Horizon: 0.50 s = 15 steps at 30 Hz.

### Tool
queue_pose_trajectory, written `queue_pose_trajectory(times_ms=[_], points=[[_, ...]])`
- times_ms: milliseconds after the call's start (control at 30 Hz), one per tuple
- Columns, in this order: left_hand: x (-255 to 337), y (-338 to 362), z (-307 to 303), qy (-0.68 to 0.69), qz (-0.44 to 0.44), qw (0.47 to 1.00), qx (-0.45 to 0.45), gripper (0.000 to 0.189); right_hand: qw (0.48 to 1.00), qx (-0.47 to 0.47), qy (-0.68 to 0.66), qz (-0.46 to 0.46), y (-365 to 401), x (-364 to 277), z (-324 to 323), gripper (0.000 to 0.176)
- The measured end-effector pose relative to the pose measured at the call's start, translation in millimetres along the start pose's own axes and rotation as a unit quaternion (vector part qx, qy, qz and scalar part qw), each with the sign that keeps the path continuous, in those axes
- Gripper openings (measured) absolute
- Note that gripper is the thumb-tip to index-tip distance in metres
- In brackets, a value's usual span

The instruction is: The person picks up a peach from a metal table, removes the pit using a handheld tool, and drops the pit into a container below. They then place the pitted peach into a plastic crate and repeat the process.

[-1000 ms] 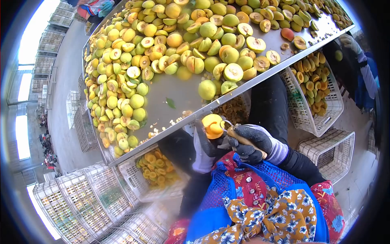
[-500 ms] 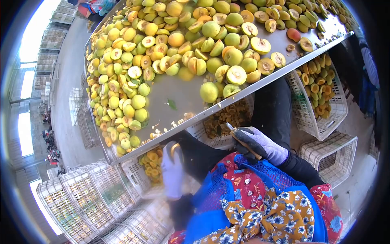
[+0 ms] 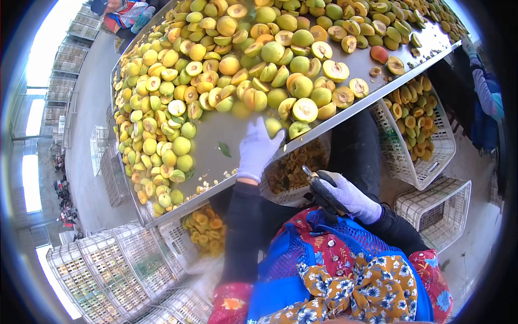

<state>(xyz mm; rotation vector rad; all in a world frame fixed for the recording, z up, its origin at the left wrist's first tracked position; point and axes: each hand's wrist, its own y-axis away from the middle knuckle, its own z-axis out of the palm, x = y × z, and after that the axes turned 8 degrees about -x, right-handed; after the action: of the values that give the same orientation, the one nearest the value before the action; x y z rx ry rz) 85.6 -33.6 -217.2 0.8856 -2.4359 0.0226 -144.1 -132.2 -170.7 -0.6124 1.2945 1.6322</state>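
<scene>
My left hand, in a pale lilac glove, reaches over the metal table's near edge. Its fingers and thumb close around a yellow-green apricot at the front of the pile. In front of my body, my right hand, in a lilac glove with dark finger coating, is closed on a small knife. Only the short metal tip shows clearly; the grip hides most of its handle. Whole and halved apricots, several with brown pits showing, cover much of the tabletop.
Below the table edge stand a crate of dark pits or scraps, a crate of apricot halves and another filled crate. White crates stack at lower left; one lies right. Other people work nearby.
My left hand has moved up from above the lower-left crate to the apricot on the table. The orange-brown piece seen at its fingers before no longer shows. My right hand keeps the knife.
</scene>
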Motion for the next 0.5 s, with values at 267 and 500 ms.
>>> queue_pose_trajectory(times_ms=[267,500], points=[[9,69,-2,0.592,0.007,0.806,-0.021,0.045,0.892,0.053,0.412,-0.18,-10,-17,12,0.029],[39,98,3,0.585,-0.073,0.808,0.022,0.053,0.902,0.079,0.403,-0.128,-9,-17,31,0.026]])
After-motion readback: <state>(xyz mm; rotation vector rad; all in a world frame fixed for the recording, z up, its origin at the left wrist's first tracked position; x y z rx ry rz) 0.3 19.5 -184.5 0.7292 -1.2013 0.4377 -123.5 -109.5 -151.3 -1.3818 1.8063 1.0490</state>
